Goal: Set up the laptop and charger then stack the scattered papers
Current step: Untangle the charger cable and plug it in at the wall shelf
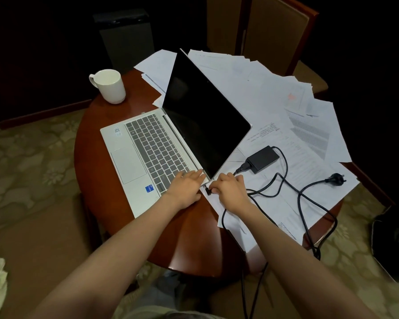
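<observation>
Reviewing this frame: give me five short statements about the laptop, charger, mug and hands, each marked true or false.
1. The laptop is open, and its screen is dark. True.
2. The wall plug sits in a socket. False: it lies loose on the papers.
3. The right hand pinches the charger connector at the laptop's side edge. True.
4. The mug stands on the papers. False: it stands on the bare wood of the table.
5. The left hand grips the power brick. False: it rests flat on the laptop's near corner; the brick lies untouched on the papers.
</observation>
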